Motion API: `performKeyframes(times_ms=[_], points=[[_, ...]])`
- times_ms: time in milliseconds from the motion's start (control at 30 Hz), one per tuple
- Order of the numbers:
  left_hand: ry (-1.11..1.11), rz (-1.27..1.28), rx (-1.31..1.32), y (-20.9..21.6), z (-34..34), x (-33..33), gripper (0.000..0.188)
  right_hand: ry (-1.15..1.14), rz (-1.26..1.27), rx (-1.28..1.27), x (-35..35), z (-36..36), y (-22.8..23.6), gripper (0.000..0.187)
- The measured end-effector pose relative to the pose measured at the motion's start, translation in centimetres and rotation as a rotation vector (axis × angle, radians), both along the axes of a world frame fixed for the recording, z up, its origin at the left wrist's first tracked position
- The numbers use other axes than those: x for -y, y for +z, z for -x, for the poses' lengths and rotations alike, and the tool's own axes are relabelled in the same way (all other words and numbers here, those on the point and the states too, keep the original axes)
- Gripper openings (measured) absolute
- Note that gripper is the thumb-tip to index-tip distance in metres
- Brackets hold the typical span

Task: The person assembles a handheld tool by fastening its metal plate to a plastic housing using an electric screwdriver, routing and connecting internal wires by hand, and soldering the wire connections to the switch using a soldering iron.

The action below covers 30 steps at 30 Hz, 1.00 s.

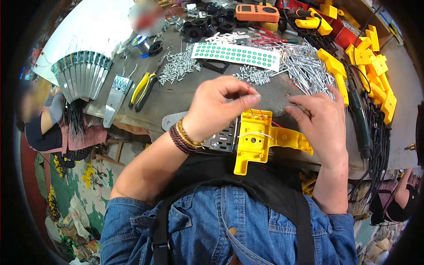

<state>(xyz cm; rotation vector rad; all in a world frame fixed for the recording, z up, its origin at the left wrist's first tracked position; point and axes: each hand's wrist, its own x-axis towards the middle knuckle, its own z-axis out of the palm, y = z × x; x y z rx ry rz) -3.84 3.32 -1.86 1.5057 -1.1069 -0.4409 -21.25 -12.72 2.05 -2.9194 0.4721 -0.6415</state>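
Observation:
A yellow plastic tool housing [258, 152] lies open-side up at the table's front edge, its handle pointing right. A white wire [260, 133] crosses its hollow, and thin red wires [261, 114] rise from the far side. Joined or pressed against its left side is a slotted metal plate [220, 140], partly hidden by my left wrist. Above the housing, my left hand [221, 99] is closed in a pinch on a thin red wire. My right hand [320, 119] hovers over the handle, fingers bent and apart, with nothing visible in it.
Screws [181, 66], long metal rods [307, 66] and a green-dotted sticker sheet [236, 55] lie beyond my hands. Pliers [143, 90] and metal blades [84, 75] are left. Yellow housings [373, 66] and a dark power screwdriver [360, 119] are right. An orange meter [257, 13] lies behind.

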Motion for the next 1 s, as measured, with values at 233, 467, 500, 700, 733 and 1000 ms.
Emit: performKeyframes(times_ms=[233, 467, 500, 700, 733, 1000], points=[[0.019, 0.035, -0.064, -0.2, 0.5, -0.8, 0.014, 0.225, -0.035, 0.136, -2.0, -2.0, -0.5, 0.016], [0.025, 0.042, -0.015, 0.4, 1.3, -1.1, 0.029, 0.239, -0.174, -0.156, -0.8, -1.3, -0.9, 0.014], [0.024, 0.049, -0.018, 0.4, 1.3, -1.1, 0.032, 0.247, -0.148, -0.163, -1.3, -1.5, -0.7, 0.013], [-0.182, 0.009, 0.279, 0.3, 0.5, -0.8, 0.027, 0.249, -0.142, -0.091, -1.0, -2.0, -1.4, 0.011], [-0.254, -0.02, 0.426, 0.3, 0.5, -0.6, 0.027, 0.248, -0.163, -0.081, -0.8, -2.0, -1.4, 0.01], [-0.007, -0.207, 0.479, -0.5, 1.1, 1.3, 0.016, 0.151, -0.536, 0.078, -1.0, -2.5, -2.2, 0.015]])
